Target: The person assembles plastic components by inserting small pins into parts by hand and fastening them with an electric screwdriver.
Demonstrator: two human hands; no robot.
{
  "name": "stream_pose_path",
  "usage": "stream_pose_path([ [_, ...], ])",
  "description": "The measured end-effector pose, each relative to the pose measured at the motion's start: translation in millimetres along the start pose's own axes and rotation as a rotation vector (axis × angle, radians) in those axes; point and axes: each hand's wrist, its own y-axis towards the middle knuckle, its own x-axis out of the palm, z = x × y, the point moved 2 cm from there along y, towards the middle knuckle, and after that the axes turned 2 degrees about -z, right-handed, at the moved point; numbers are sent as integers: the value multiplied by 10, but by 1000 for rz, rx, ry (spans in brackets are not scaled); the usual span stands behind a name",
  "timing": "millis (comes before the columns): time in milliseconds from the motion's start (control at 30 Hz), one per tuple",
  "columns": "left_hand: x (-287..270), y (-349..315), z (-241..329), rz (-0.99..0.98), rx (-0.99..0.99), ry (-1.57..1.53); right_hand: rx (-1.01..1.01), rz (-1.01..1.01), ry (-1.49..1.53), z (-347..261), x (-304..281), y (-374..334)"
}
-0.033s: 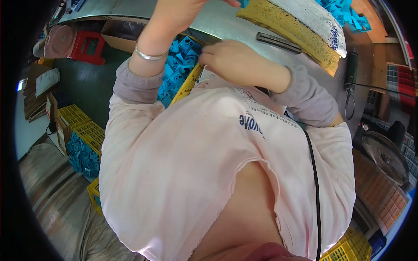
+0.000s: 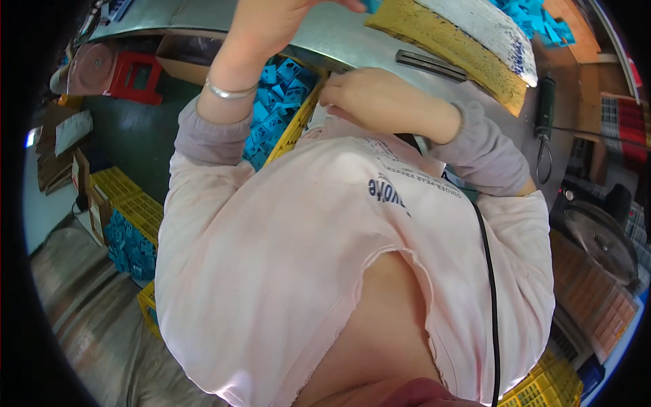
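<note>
Blue plastic formed the small piece (image 2: 371, 6) located at the tips of the left hand (image 2: 281, 20), above the metal desk (image 2: 349, 44). The upper edge of the view cut off both the piece and part of the hand; only a lower corner of the piece was visible. Its long axis and pointing direction could not be determined. The fingers extended toward the right and met the piece at its left side; whether they gripped it could not be told.

The right hand (image 2: 352, 95) was positioned beside the rim of the yellow crate (image 2: 298, 132), with its fingers bent inward. The back of the hand concealed the palm, so its contents, if any, could not be confirmed. The left forearm and the shirt (image 2: 285, 224) covered parts of the crate. Inside it, loose blue parts (image 2: 274, 122) lay at mixed angles, without a common direction.

Right of the blue piece, a yellow-brown block (image 2: 447, 54) lay with its long axis running from upper left to lower right. A dark bar (image 2: 430, 66) lay near it, roughly parallel.
</note>
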Motion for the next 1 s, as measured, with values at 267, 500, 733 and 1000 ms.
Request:
stream_pose_path([
  [267,-29,-107,-264,138,-41,-80,275,-401,318,137,-542,-851],
  [500,281,-147,-503,113,-96,-307,490,329,189,17,-878,-1234],
  [733,291,-183,-752,71,-210,-484,540,698,370,210,-565,-1504],
  [1000,550,-17,-860,96,-255,-649,393,813,-229,122,-909,-1239],
])
